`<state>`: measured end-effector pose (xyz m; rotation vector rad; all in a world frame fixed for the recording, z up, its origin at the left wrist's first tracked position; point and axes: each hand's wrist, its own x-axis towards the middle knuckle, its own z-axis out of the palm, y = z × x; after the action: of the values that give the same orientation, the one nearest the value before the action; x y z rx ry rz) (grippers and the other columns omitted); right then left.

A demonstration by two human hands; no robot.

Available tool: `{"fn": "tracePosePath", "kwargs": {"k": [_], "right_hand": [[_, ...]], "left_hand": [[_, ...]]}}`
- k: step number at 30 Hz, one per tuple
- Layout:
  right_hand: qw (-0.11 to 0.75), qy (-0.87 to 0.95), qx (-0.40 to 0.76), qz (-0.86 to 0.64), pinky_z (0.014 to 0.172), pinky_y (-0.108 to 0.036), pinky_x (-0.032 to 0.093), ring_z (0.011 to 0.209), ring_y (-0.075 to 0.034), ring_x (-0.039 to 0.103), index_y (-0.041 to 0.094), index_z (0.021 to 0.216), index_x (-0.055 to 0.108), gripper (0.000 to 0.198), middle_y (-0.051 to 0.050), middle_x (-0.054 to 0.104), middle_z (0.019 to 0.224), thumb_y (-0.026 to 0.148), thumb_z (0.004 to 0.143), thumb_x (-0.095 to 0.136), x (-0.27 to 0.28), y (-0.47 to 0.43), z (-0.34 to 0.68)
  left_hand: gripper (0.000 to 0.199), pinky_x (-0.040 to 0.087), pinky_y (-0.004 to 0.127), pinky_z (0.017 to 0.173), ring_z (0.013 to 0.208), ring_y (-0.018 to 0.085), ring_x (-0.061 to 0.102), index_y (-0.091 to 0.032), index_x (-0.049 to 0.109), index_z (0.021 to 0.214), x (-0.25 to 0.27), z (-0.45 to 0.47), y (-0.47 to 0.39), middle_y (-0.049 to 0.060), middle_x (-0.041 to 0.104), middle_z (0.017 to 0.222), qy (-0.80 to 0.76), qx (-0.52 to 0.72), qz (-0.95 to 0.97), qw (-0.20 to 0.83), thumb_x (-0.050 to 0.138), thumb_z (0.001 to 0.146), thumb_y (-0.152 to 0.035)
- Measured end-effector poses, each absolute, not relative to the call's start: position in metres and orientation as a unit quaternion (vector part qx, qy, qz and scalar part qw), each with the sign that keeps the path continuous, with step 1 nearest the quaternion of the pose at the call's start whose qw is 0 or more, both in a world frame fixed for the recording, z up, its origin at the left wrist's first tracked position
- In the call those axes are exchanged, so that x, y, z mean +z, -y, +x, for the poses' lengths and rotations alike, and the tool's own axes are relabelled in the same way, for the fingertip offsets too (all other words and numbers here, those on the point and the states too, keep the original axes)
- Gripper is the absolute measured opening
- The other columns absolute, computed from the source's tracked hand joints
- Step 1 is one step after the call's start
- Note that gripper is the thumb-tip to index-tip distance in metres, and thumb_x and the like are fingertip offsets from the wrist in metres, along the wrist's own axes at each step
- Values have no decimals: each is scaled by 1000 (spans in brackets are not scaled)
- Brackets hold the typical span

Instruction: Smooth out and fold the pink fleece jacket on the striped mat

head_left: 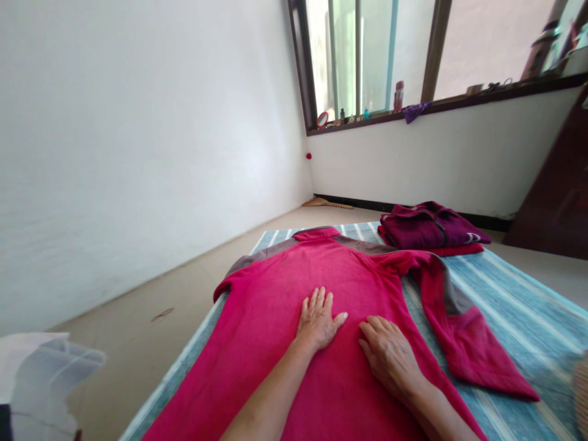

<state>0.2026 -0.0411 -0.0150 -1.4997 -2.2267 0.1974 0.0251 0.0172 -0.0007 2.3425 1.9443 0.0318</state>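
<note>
— Shirt (pixel 285 294): where does it lie?
— Spread flat on the striped mat (pixel 519 318), collar at the far end, one sleeve bent out to the right.
— And the hands?
— Both press flat on its middle, fingers out, gripping nothing. The left hand (pixel 318 321) sits just beside the right hand (pixel 388 355), apart by a narrow gap.
— Anything beyond?
— Folded clothes (pixel 429 228) rest on the mat's far right corner. A white wall (pixel 138 153) runs along the left; a window (pixel 367 55) is far off.
</note>
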Motion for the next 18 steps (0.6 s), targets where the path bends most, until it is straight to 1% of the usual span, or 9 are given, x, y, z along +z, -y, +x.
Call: {"fn": "tracePosePath", "kwargs": {"k": [18], "right_hand": [[223,812,63,-536,85,-34,36,94,-23,52,20,88,60,11,-6,60,96,15,88,50,-18,40,204]], "left_hand": [[72,15,49,114,143,26,12,-14,30,145,2,26,-19,13,19,154,-636,-1,769,56,28,90,-60]]}}
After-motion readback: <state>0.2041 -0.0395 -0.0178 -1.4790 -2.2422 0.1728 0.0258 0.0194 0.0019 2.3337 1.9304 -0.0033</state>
